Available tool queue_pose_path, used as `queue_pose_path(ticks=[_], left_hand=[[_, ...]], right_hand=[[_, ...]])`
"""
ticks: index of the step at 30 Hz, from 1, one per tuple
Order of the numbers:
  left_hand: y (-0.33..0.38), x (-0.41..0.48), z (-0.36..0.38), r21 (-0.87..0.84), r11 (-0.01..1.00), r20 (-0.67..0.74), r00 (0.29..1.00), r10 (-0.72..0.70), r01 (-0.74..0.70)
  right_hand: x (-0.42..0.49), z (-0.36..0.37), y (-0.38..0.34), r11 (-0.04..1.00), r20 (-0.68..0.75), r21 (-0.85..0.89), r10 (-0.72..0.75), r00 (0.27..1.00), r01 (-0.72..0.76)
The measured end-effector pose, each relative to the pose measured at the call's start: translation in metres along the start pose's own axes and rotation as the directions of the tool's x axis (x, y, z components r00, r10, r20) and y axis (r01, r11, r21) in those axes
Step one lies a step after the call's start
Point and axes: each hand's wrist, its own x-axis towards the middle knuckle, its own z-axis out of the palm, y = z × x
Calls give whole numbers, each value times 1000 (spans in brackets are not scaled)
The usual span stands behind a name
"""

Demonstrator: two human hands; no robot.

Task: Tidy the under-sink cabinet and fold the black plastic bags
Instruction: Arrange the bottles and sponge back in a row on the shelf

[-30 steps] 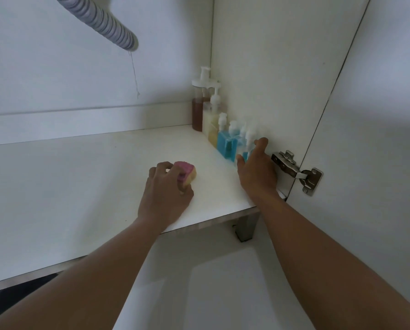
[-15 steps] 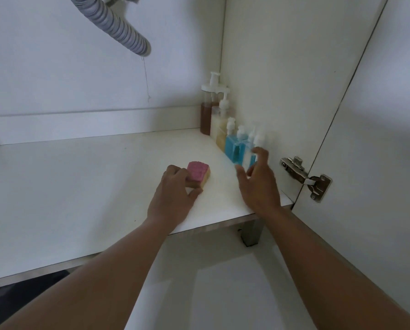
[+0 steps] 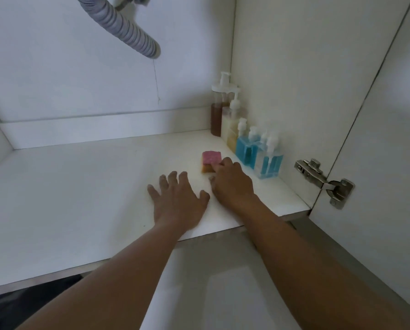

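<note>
The sponge [image 3: 211,160], pink on top and yellow beneath, has changed hands. Half a second ago the left hand [image 3: 178,201] was gripping it. Now that hand has let go and lies palm down on the white cabinet floor [image 3: 68,186], its fingers [image 3: 173,178] straight and spread, just left of the right hand [image 3: 232,185]. The right hand, which earlier reached to the blue pump bottles [image 3: 258,156] by the right wall, has come across to the sponge: its fingers [image 3: 225,163] curl over the sponge's near right corner and the thumb sits by the near edge, so it pinches the sponge against the floor. The sponge itself now lies further back and to the right, near the closest blue bottle but apart from it.

The bottles stand as before in a row along the right wall, with a brown pump bottle [image 3: 216,117] and a cream one [image 3: 231,125] behind the blue ones. The grey ribbed drain hose [image 3: 125,27] hangs at the top, and the metal hinge [image 3: 322,182] holds the open door [image 3: 389,115] on the right. A dark patch [image 3: 20,303] shows below the floor's front edge at lower left; what it is cannot be told.
</note>
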Motion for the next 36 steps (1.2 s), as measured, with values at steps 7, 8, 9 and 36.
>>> queue_pose_path(ticks=[7,8,9,36], left_hand=[[2,4,-1,102,995,160,987,-36,20],[3,3,-1,110,994,167,985,-42,23],[4,3,-1,121,992,175,983,-47,26],[-1,-18,-11,-56,998,39,999,-10,12]], right_hand=[[73,18,6,992,143,-107,85,986,-70],[84,20,4,990,166,-113,99,981,-81],[95,22,2,988,185,-124,115,976,-93],[48,4,-20,961,216,-271,119,969,-58]])
